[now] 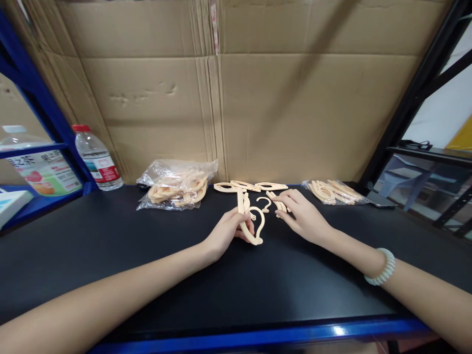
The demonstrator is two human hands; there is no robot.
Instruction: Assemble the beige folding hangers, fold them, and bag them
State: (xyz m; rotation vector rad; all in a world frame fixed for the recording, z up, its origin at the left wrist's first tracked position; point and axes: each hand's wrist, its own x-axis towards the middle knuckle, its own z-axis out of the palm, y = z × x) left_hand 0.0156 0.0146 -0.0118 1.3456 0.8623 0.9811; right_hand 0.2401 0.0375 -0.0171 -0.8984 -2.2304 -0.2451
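Note:
My left hand (225, 235) is closed round a cream plastic folding hanger (260, 223), its curved hook facing right, raised a little above the table. Beside it on the right, my right hand (307, 219) has thumb and fingers pinched round some slim cream hanger arms (280, 205) at the table surface. Between the two hands lies a loose hanger hook (266, 203). Behind them, several cream hanger pieces (245, 186) form a row along the cardboard. My left fingers partly hide the held hanger.
On the black table (147, 290), a clear bag of hanger parts (177, 189) lies at left and another bag (334, 191) at right, near a dark flat object (379, 200). A red-capped water bottle (98, 160) stands far left. A cardboard wall (287, 118) closes the back.

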